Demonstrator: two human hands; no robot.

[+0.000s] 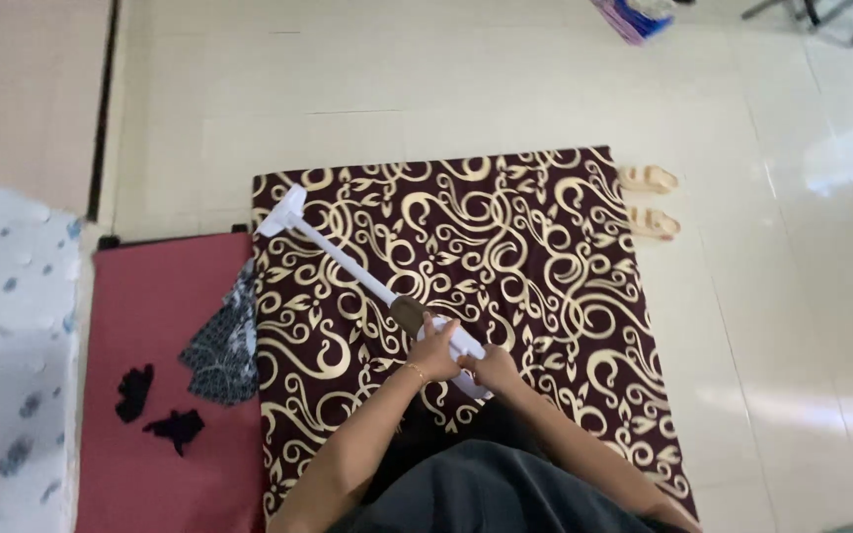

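Both hands meet on the near end of a long white plastic rod (348,265). The left hand (433,352) wraps around the shaft and the right hand (494,370) closes on the end just beside it, so the two are together and clamped on the same piece. A small round brownish disc (408,313) sits on the rod just beyond the left hand's fingers; what it is I cannot tell.

The rod runs away from the hands, up and to the left, across a maroon mat with gold swirls (545,296), and ends well away in a flat white cross-piece (283,212). It looks rigid, slim and smooth, lying low over the mat.

With all the grip at one end, the far end has long leverage: a twist or push from the hands could swing it sideways off the mat, or flex the thin shaft. The disc could also slip along the smooth plastic if pressed unevenly.

Left of the hands, a patterned dark cloth (221,341) overlaps a red mat (165,296); a pair of pale sandals (649,202) lies beyond the mat.
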